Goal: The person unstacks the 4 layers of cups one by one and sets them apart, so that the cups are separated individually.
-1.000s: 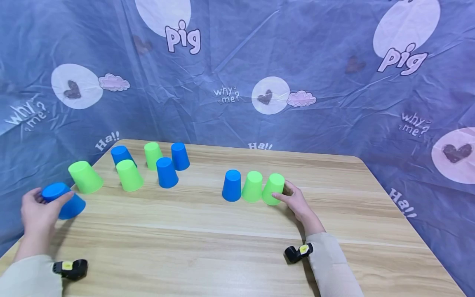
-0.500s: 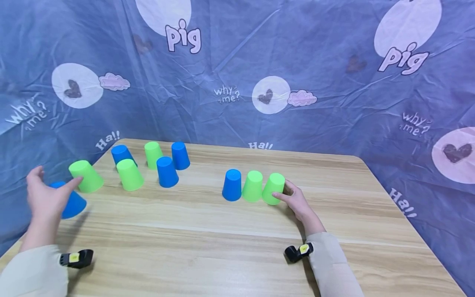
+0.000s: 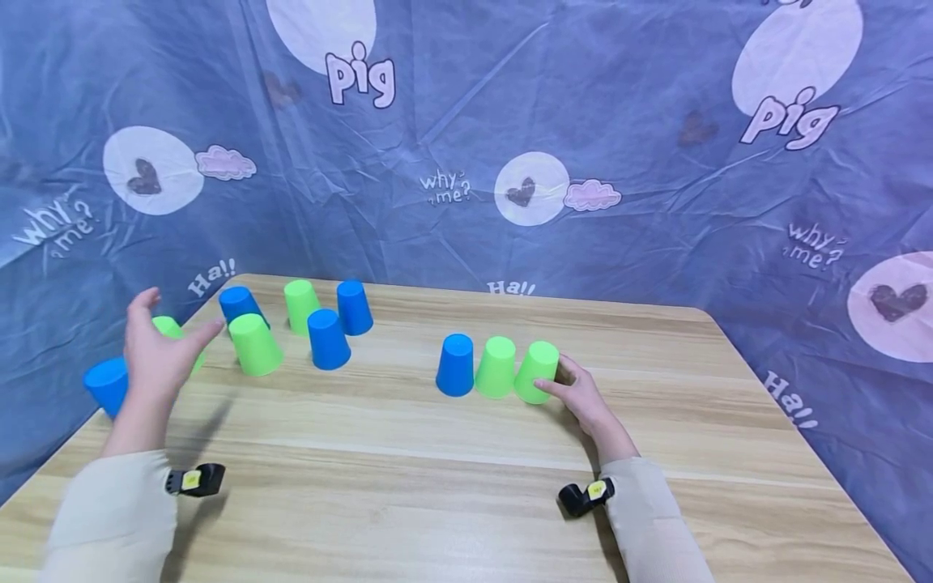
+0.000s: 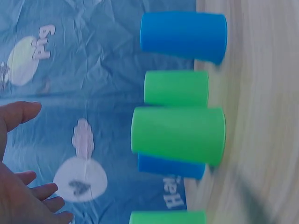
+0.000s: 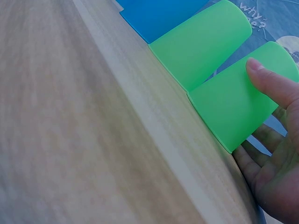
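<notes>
Upside down on the table, a light green cup [image 3: 538, 363] stands at the right end of a row of three. My right hand [image 3: 585, 402] grips it, thumb across its front and fingers behind, as the right wrist view shows on the same green cup [image 5: 238, 100]. Beside it are another green cup [image 3: 496, 368] and a blue cup [image 3: 455, 368]. My left hand [image 3: 159, 355] is raised in front of a left green cup [image 3: 168, 326], partly hiding it. Nothing is in that hand; its thumb and fingers [image 4: 44, 191] are spread apart. A blue cup [image 3: 106, 382] stands left of it.
Further along the left side stand a green cup [image 3: 255, 346] and a blue cup [image 3: 328, 340]. Behind them are a blue cup [image 3: 236, 301], a green cup [image 3: 300, 306] and a blue cup [image 3: 354, 308]. A printed cloth [image 3: 437, 121] hangs around the wooden table [image 3: 408, 486].
My left hand has let go of the leftmost blue cup and moved up and to the right, in front of the green cup. The right hand has stayed on its green cup.
</notes>
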{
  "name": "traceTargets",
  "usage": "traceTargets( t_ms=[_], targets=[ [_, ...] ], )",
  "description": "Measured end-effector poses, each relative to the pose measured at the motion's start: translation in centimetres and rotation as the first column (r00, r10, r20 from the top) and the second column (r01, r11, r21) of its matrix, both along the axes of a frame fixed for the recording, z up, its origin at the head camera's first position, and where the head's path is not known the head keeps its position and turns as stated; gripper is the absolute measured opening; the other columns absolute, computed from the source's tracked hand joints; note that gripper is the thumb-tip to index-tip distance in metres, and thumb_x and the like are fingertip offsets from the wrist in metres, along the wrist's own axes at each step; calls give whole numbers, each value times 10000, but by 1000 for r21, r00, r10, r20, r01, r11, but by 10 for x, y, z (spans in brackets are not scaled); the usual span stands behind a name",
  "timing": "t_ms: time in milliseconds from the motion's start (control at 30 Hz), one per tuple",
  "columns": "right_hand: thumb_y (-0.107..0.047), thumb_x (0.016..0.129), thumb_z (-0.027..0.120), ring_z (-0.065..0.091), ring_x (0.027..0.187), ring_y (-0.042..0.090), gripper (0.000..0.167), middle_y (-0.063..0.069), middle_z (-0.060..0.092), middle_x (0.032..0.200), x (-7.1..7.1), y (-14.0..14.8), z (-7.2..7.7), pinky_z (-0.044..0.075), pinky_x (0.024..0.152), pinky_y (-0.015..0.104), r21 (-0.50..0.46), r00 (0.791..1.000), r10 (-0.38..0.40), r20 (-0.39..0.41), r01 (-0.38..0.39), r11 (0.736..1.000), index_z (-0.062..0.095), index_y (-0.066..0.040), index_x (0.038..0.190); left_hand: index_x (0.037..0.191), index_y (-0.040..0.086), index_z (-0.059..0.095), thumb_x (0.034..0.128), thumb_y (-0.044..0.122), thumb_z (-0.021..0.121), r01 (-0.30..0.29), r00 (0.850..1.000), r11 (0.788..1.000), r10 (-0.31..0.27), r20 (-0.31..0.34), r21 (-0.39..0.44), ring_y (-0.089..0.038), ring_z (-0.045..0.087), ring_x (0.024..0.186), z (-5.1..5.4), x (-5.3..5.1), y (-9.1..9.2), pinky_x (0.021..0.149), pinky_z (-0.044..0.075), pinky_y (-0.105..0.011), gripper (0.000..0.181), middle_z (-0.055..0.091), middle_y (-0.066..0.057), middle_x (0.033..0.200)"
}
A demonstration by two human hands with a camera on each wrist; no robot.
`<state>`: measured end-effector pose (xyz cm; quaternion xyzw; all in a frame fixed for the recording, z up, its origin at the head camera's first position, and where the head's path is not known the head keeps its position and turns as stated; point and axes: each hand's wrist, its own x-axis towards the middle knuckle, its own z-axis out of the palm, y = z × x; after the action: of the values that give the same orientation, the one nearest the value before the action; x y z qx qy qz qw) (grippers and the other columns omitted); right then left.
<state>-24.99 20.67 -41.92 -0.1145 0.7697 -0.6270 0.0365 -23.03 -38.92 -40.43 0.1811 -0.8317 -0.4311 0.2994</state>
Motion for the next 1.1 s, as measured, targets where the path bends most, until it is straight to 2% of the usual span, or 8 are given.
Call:
traceTargets(
  t_ms=[200, 267, 500, 533, 600, 733, 867, 1100],
  targets=[
    [-176, 744, 667, 346, 1167, 269, 628, 155, 400, 1272, -2, -1, -1, 210, 987, 413, -5, 1000, 0, 3, 0, 1000, 373, -40, 1283, 1381, 175, 101, 750, 340, 642, 82, 997, 996, -82, -1, 47, -217, 114, 1268, 73, 37, 99, 1006, 131, -438, 847, 148, -55, 1408],
    [-177, 741, 670, 351, 1165, 266, 629, 151, 406, 1268, -2, -1, -2, 215, 985, 410, -5, 1000, -2, 3, 2, 1000, 377, -44, 1281, 1374, 107, 120, 764, 284, 638, 113, 994, 993, -112, -14, 39, -239, 121, 1265, 84, 41, 117, 1008, 126, -434, 820, 167, -99, 1398],
    [-209, 735, 677, 361, 1158, 257, 637, 143, 418, 1260, -2, -1, -2, 225, 981, 411, -7, 1000, 2, -15, -2, 1000, 384, -55, 1280, 1351, 312, 162, 659, 396, 719, 193, 975, 981, -194, -108, -17, -162, 120, 1268, 10, -36, 76, 1000, 126, -466, 892, 194, 57, 1391],
    [-216, 734, 678, 361, 1158, 255, 639, 139, 420, 1259, -2, -1, -2, 224, 981, 410, -6, 1000, 2, -17, -2, 1000, 386, -59, 1280, 1354, 305, 161, 660, 402, 716, 205, 973, 979, -206, -102, -23, -173, 122, 1268, 10, -37, 79, 997, 131, -471, 893, 194, 49, 1392],
    [-221, 734, 676, 359, 1160, 254, 639, 136, 419, 1260, -2, -1, -2, 220, 983, 412, -6, 1000, 4, -20, -4, 1000, 385, -61, 1281, 1362, 246, 181, 666, 371, 721, 228, 969, 974, -228, -98, -10, -201, 118, 1270, 20, -31, 94, 996, 117, -484, 890, 197, 2, 1395],
    [-220, 738, 672, 356, 1162, 250, 633, 129, 419, 1261, -2, -1, -3, 218, 983, 414, 0, 1000, 0, -22, 0, 1000, 385, -69, 1282, 1364, 122, 189, 722, 333, 680, 268, 961, 962, -263, -83, 54, -250, 143, 1260, 65, 9, 149, 985, 138, -502, 835, 211, -91, 1382],
    [-217, 740, 673, 353, 1165, 248, 628, 127, 417, 1263, -2, 0, -3, 219, 984, 410, 5, 1000, -6, -18, 7, 1000, 388, -74, 1281, 1362, 43, 147, 771, 279, 641, 319, 947, 946, -316, -54, 59, -272, 142, 1258, 87, 30, 180, 991, 156, -475, 806, 194, -143, 1379],
    [-214, 741, 670, 348, 1167, 266, 635, 141, 409, 1267, -2, 1, -4, 218, 983, 418, 7, 1000, -7, -17, 7, 1000, 379, -62, 1284, 1365, 57, 150, 768, 322, 638, 398, 917, 914, -396, -37, 80, -281, 135, 1262, 82, 28, 201, 980, 161, -503, 816, 200, -146, 1381]
  ],
)
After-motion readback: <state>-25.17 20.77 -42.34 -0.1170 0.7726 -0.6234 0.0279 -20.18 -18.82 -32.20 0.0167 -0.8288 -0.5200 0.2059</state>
